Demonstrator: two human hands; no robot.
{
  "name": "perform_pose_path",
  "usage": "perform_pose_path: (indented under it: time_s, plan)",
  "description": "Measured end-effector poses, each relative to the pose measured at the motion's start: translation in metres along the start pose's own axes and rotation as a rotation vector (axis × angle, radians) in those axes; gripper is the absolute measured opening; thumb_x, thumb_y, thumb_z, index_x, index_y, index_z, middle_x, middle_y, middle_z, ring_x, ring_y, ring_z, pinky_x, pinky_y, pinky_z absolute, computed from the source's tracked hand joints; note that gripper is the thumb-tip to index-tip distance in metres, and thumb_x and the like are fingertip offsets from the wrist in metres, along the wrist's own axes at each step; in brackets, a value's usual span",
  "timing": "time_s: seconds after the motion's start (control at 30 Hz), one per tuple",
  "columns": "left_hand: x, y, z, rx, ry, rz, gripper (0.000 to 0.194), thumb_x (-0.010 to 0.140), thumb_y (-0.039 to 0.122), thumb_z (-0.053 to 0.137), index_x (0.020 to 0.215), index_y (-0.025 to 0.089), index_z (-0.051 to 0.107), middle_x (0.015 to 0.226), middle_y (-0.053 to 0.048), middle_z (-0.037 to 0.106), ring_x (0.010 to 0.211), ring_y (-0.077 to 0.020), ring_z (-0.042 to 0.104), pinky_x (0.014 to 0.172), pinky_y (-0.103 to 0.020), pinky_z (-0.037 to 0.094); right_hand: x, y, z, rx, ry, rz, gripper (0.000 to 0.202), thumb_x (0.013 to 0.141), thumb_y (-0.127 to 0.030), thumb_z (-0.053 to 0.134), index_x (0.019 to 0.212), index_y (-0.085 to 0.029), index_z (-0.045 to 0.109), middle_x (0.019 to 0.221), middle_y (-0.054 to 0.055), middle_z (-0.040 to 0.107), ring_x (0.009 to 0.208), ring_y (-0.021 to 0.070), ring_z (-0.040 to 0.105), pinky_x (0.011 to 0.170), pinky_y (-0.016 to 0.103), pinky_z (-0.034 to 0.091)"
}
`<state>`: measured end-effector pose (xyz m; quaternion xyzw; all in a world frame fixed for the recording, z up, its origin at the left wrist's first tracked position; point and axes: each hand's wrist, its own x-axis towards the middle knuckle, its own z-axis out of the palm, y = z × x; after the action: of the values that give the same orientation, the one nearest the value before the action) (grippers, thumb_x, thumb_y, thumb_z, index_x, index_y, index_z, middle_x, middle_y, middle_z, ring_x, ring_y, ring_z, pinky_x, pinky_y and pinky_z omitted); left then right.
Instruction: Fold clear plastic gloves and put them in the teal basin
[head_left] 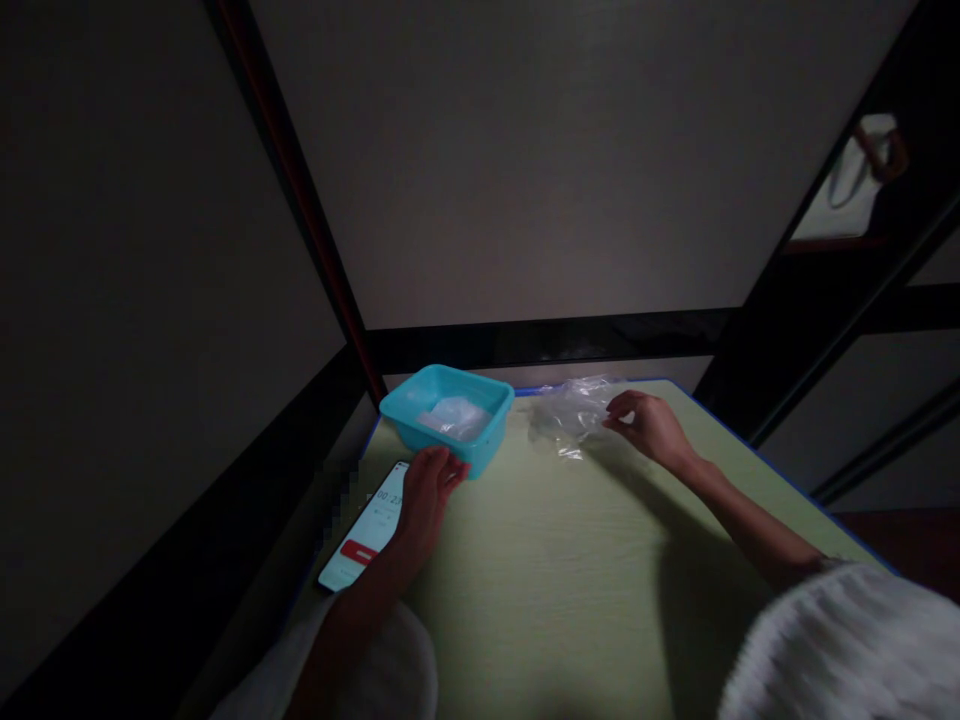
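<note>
My right hand pinches the right edge of a clear, crumpled plastic bag near the table's far edge. The bag lies loosely spread to the left of the fingers. My left hand is at the front corner of a turquoise plastic basin, its fingers loosely extended and slightly apart. Whether they touch the basin wall I cannot tell. Inside the basin sits whitish, translucent plastic, its exact kind unclear in the dim light.
A phone showing a running timer lies at the table's left edge, partly behind my left wrist. The pale table has blue edging and stands against a panelled wall. A white bag is at upper right.
</note>
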<state>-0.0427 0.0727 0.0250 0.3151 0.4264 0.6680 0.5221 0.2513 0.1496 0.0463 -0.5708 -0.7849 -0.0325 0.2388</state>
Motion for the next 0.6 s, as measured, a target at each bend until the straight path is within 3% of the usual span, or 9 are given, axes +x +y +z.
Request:
perform_pose_path:
  time_s: [0.1,0.27,0.4,0.5,0.6]
  plan:
    - [-0.013,-0.001,0.007,0.106,-0.114,-0.038,0.025,0.056,0.029,0.072,0.062,0.016,0.052,0.051,0.005,0.057,0.051,-0.0092,0.056,0.056,-0.022,0.045,-0.006,-0.006,-0.011,0.093,0.056,-0.017,0.012,0.073,-0.022,0.061,0.062,-0.017,0.058,0.083,0.009,0.067,0.076,0.0217,0.064,0.07,0.033,0.049]
    - [-0.035,-0.002,0.019,0.246,-0.319,-0.095,0.013,0.056,0.019,0.069,0.059,0.015,0.056,0.054,0.001,0.063,0.055,-0.0112,0.057,0.055,-0.021,0.041,-0.029,-0.027,-0.013,0.213,0.069,-0.067,0.021,0.082,-0.029,0.052,0.068,-0.017,0.062,0.087,0.01,0.066,0.076,0.0213,0.062,0.068,0.032,0.047]
    - [-0.04,-0.006,0.02,0.286,-0.412,-0.137,0.012,0.056,0.019,0.068,0.057,0.016,0.056,0.053,0.001,0.062,0.055,-0.0126,0.057,0.055,-0.022,0.039,-0.023,-0.016,-0.001,0.288,0.14,0.031,0.027,0.08,-0.033,0.051,0.063,-0.017,0.062,0.065,0.006,0.065,0.057,0.0184,0.059,0.054,0.028,0.045]
    - [-0.039,-0.009,0.018,0.3,-0.445,-0.148,0.012,0.059,0.021,0.067,0.057,0.016,0.056,0.053,0.0,0.061,0.056,-0.0128,0.056,0.057,-0.022,0.039,-0.006,0.001,0.0,0.343,0.352,0.16,0.041,0.087,-0.041,0.036,0.066,-0.016,0.062,0.063,0.007,0.062,0.058,0.0192,0.058,0.05,0.028,0.045]
    - [-0.038,-0.011,0.014,0.299,-0.453,-0.149,0.012,0.06,0.021,0.067,0.059,0.016,0.056,0.055,0.0,0.062,0.058,-0.0123,0.055,0.059,-0.022,0.039,-0.001,0.004,-0.01,0.374,0.599,0.236,0.047,0.09,-0.041,0.025,0.082,-0.016,0.064,0.084,0.011,0.062,0.08,0.0235,0.059,0.06,0.034,0.048]
